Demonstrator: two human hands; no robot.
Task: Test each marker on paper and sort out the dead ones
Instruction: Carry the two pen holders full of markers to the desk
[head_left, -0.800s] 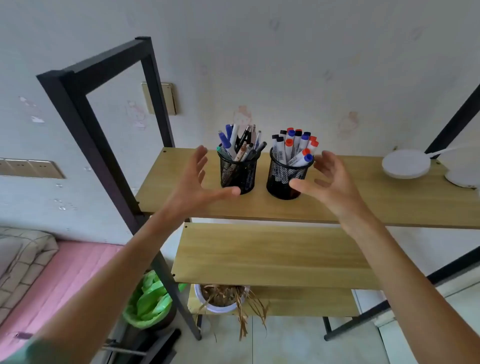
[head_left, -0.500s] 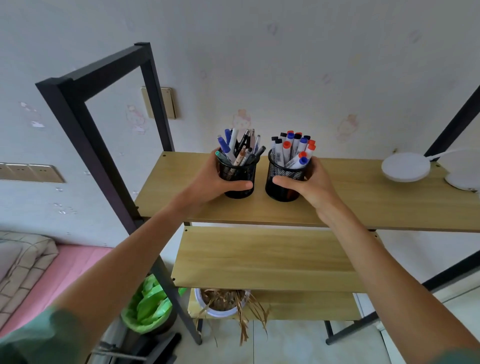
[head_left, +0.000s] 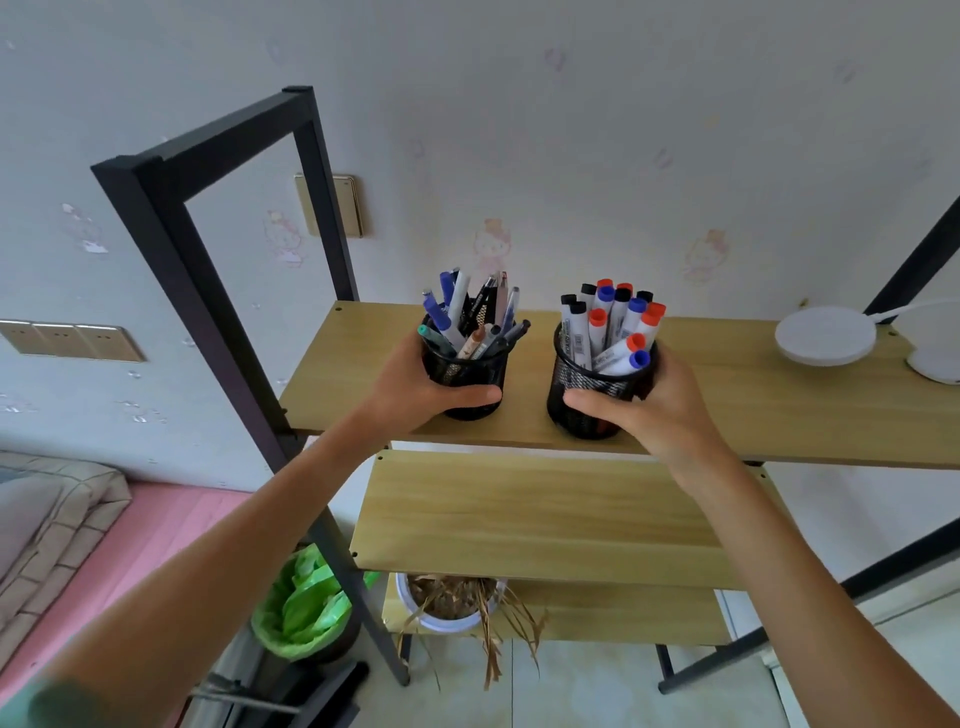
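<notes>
On the top shelf (head_left: 753, 415) two mesh cups stand upright. The pen cup (head_left: 464, 382) is gripped by the left hand (head_left: 415, 397), the marker cup (head_left: 597, 395) by the right hand (head_left: 660, 410); markers (head_left: 610, 325) point toward 12 o'clock, so a straight lift is judged suitable.

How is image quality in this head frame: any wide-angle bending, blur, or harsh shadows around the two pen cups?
Head view: the wide lens bends the black metal shelf frame and the edges; light is soft and even, no glare; the left hand on the black mesh cup of pens and right hand on the black mesh cup of markers look sharp.
</notes>
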